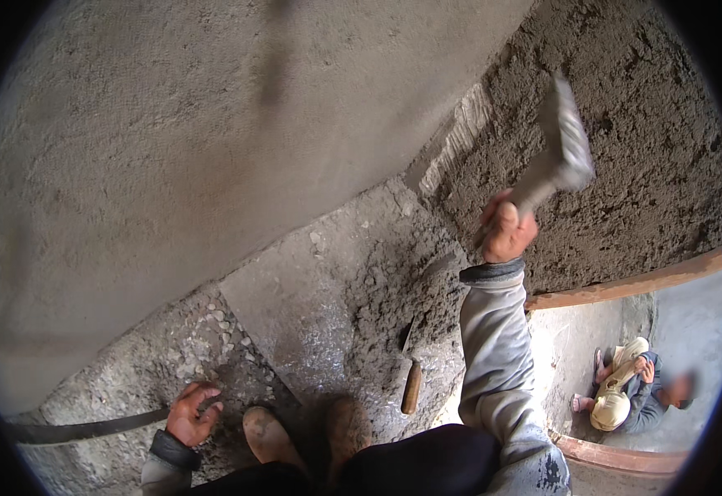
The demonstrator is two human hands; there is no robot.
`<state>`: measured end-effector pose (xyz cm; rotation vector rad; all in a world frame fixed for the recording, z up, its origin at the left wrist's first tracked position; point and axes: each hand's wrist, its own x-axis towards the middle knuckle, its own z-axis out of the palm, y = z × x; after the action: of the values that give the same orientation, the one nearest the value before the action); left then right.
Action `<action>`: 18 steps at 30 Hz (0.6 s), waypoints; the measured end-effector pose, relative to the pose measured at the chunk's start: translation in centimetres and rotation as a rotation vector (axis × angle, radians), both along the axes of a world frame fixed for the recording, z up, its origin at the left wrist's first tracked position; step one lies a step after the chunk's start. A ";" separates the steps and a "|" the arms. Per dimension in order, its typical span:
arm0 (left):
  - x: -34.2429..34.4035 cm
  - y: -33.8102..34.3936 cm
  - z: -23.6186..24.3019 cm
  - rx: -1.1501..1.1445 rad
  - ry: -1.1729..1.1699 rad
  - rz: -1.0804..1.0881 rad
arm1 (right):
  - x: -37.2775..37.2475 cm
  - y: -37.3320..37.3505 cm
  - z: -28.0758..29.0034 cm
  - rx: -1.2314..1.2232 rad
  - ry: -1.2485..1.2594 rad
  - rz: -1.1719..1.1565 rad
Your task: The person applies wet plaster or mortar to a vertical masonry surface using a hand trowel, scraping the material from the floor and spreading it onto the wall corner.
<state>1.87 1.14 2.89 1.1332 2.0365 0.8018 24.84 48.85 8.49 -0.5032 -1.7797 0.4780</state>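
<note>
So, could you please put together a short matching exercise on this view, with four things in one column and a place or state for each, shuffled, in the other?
Column 1
1. Left hand
2. Right hand
3. Trowel
4. Seated person

Column 2
A. Lying down, its wooden handle nearest the wearer
B. Beyond the reddish-brown frame, at lower right
C. Low on the left, beside the shoes
D. Gripping a blurred tool

Right pairs: 1-C, 2-D, 3-A, 4-B
</note>
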 end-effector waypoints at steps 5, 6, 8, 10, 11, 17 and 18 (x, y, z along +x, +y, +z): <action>0.4 1.6 0.6 0.000 -0.067 -0.012 | 1.9 6.0 -4.7 -0.279 -0.212 -0.280; 0.5 2.5 0.9 0.001 -0.097 -0.022 | 3.6 9.1 -5.8 -0.526 -0.608 -0.492; -0.2 2.5 0.9 0.037 -0.042 -0.019 | 2.7 7.0 -5.8 -0.533 -0.585 -0.367; -0.3 0.9 0.2 0.095 0.063 -0.065 | 1.7 2.5 -3.1 -0.744 -0.350 -0.148; -0.1 0.0 0.0 0.062 0.046 -0.042 | 0.9 0.7 -2.1 -0.662 -0.180 -0.012; 0.1 1.2 0.2 0.024 -0.053 -0.019 | -0.6 3.4 0.4 -0.071 0.230 0.087; 0.3 2.1 0.4 0.034 -0.070 -0.023 | 0.8 4.5 -1.1 -0.232 0.018 -0.065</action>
<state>2.20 3.22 3.25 1.1300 1.9555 0.8554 25.60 53.33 7.43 -0.7138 -1.6943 0.6458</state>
